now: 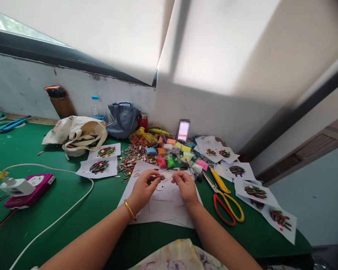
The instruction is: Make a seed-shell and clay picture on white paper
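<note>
My left hand (147, 186), with a gold bangle at its wrist, is closed in a pinch on a small dark brown lump (162, 177). Opposite it, my right hand (186, 187) has thumb and fingers pressed together; a pale, see-through film seems to lie between the two hands, too unclear to name. Both hands are above white paper sheets (160, 216). On the top sheet is a small dark dot beside faint marks. Just beyond lie a red clay packet (161, 162), a green clay packet (170, 162) and a pile of sunflower seeds (132, 155).
Scissors (225, 204) and a yellow utility knife (220, 181) lie right of my hands. Seed pictures on paper (255, 192) line the right edge. A phone (183, 130) leans on the wall. At left are a cloth bag (76, 131), a power strip (30, 190) and a white cable (70, 208).
</note>
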### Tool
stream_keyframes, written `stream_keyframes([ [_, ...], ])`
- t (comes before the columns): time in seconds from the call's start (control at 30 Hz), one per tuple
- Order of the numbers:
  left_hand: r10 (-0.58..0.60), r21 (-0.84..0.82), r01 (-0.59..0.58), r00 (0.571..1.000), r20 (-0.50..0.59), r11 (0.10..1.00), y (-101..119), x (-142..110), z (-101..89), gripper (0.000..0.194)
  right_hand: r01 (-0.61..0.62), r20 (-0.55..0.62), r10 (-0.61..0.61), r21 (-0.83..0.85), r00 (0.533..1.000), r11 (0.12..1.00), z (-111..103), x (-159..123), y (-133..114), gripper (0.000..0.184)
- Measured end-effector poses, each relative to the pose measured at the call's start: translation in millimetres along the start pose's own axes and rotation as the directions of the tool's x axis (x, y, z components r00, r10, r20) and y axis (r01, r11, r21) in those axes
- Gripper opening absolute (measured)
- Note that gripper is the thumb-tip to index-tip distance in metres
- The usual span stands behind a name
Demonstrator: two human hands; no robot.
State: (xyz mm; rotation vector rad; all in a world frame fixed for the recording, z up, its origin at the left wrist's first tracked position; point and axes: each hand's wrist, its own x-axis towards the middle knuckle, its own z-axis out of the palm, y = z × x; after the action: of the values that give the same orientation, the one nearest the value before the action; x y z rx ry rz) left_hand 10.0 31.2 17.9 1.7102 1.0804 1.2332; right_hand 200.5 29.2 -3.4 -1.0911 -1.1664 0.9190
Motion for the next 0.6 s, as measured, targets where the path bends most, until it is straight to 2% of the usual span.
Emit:
stream_keyframes([
  [0.13,-0.148,-0.202,0.154,0.988,0.045,0.967,0,2,0.4,0.032,-0.025,-0.046,0.027,0.049,0.999,0.998,-3,3,5,0.028],
  [0.3,-0.204,-0.294,0.204,0.978,0.029,0.934,6,5,-4.3,0.038,-0.106,-0.096,0.126,0.184,0.987,0.977,-5,8,11,0.034],
  [0.47,-0.290,-0.436,0.285,0.955,0.057,0.854,6,5,-5.2,0.024,-0.127,-0.120,0.157,0.227,0.980,0.966,-6,10,12,0.037],
  [0.6,-0.316,-0.502,0.284,0.949,0.022,0.817,5,7,-3.9,0.030,-0.130,-0.110,0.160,0.241,0.981,0.962,-6,10,13,0.035],
])
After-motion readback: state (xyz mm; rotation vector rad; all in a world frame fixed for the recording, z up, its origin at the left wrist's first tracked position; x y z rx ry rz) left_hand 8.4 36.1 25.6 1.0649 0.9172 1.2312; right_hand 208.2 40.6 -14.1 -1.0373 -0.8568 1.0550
